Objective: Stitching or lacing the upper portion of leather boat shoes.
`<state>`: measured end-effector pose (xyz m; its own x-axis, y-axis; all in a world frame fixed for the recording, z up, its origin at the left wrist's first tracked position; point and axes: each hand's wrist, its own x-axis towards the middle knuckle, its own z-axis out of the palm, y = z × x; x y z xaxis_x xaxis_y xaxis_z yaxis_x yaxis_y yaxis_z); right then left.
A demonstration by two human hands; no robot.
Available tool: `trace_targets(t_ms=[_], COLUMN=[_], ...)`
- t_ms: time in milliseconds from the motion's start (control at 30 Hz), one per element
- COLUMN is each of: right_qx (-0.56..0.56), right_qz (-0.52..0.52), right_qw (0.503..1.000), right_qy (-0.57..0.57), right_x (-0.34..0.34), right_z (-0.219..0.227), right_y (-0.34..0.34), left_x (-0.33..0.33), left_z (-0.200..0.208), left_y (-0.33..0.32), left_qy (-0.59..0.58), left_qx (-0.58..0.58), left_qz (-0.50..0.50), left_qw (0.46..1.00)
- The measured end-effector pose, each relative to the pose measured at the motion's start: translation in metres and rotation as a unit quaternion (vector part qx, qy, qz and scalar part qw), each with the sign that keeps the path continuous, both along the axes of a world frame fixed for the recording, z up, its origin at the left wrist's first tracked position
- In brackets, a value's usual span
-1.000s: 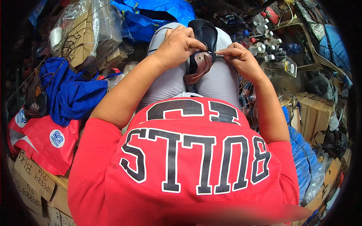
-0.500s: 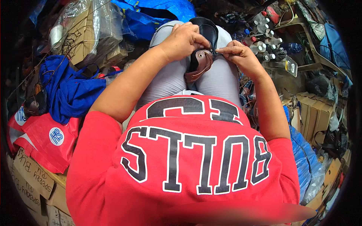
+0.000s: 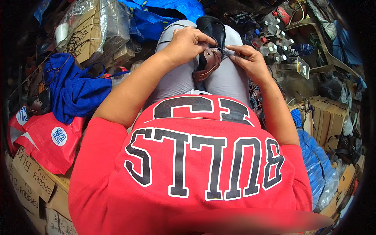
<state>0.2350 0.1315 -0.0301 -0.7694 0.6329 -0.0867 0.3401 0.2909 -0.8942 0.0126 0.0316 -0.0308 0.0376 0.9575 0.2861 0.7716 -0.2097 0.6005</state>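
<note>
A shoe [image 3: 210, 62] with a brown leather upper and a black inside rests between my grey-trousered thighs. Its brown part faces me and carries a metal eyelet; the dark lining [image 3: 211, 29] shows at the far end. My left hand [image 3: 187, 44] is closed on the shoe's left edge, fingertips bent over the middle near the eyelet. At the shoe's right side is my right hand [image 3: 250, 60], its index fingertip close to the upper's edge and its thumb a little lower. Something thin and dark lies by those fingertips, too small to name.
Several capped plastic bottles [image 3: 274, 43] stand at the far right. Cardboard pieces [image 3: 327, 117] and a blue plastic sheet [image 3: 313, 156] lie on the right. To the left are a blue cloth [image 3: 74, 88], a red bag [image 3: 58, 147] and cardboard boxes [image 3: 33, 172].
My right hand has shifted slightly, its index finger and thumb now farther apart. The shoe has tilted a little under my left hand, which stays on it.
</note>
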Motion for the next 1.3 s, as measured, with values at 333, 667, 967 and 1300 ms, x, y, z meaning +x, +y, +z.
trace_targets(t_ms=[333, 667, 967, 1300], right_qx=[-0.140, 0.003, -0.017, -0.047], right_qz=[-0.084, -0.080, -0.075, -0.110], right_qw=[0.982, 0.992, 0.994, 0.987], right_qy=[0.097, 0.093, 0.078, 0.105], right_x=[-0.015, 0.003, 0.011, 0.043], right_z=[-0.019, -0.020, -0.024, 0.017], right_y=[-0.010, 0.009, 0.003, 0.017], left_x=[0.019, -0.007, 0.008, -0.002], left_z=[-0.006, -0.014, 0.021, 0.019], left_y=[0.016, 0.011, 0.018, 0.020], left_qy=[-0.171, -0.169, 0.016, 0.047], left_qx=[-0.163, -0.130, -0.146, -0.128], left_qz=[0.063, 0.036, -0.047, -0.093], left_qw=[0.970, 0.976, 0.988, 0.986])
